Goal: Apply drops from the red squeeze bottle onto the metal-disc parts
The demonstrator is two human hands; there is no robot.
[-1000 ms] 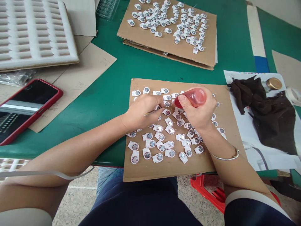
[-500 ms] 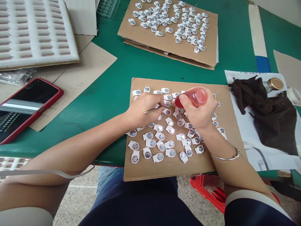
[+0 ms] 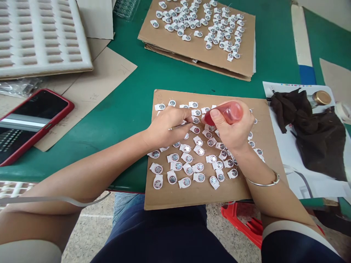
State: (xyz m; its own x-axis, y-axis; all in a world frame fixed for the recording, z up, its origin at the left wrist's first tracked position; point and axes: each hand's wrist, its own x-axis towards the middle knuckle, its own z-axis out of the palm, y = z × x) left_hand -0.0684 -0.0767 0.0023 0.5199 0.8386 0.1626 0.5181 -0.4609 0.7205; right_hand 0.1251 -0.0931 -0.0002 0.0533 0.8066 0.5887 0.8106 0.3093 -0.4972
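Observation:
Several small round metallic parts with white tabs lie on a brown cardboard sheet in front of me. Over the sheet's upper left part, my left hand is closed on a thin metal tool, whose end points right. My right hand is wrapped round a red translucent bottle, tilted with its narrow end down to the left. The bottle's tip, close to the left fingertips above the parts, is hard to make out.
A second cardboard stack with more parts sits at the back. On the left are a red-cased phone and a white ridged tray. Dark cloth and a gold-capped jar rest on paper at the right.
The view has shifted very slightly. Both hands keep nearly the same place and hold on the tool and the bottle.

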